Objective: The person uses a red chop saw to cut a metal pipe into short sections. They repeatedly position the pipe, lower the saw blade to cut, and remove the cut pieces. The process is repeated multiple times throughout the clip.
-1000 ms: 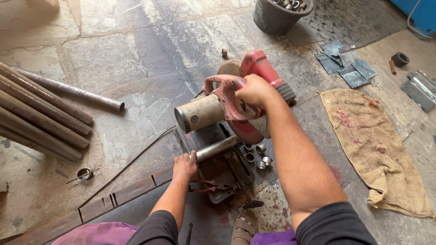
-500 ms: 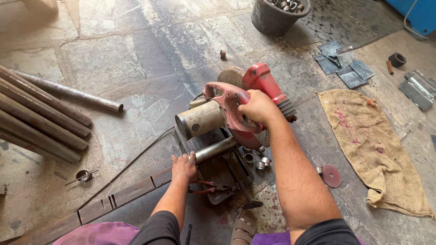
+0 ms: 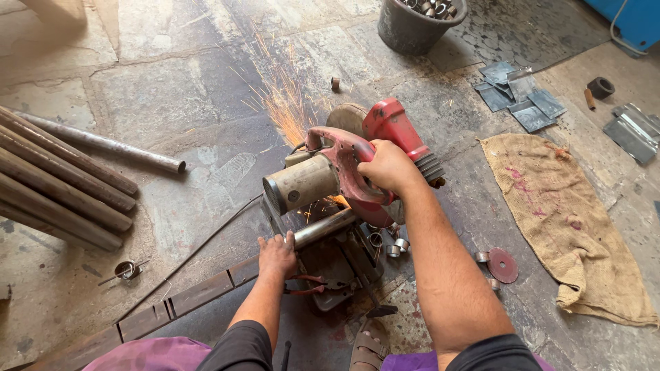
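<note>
Head view: the red chop saw (image 3: 357, 161) handle is gripped shut by the right hand (image 3: 388, 168). A metal pipe (image 3: 323, 228), at 6 o'clock beneath the saw, is clasped by the left hand (image 3: 276, 254). Sparks (image 3: 278, 96) are thrown toward 11 o'clock.

Your hands, left (image 3: 276, 254) and right (image 3: 385, 167), are bare, forearms uncovered. You're wearing short black sleeves (image 3: 237, 347), purple cloth (image 3: 148, 356) over your knees, and a brown strapped sandal (image 3: 368, 349).

Even, soft daylight, faint shadows, sharp focus, slight wide-angle bending at edges
</note>
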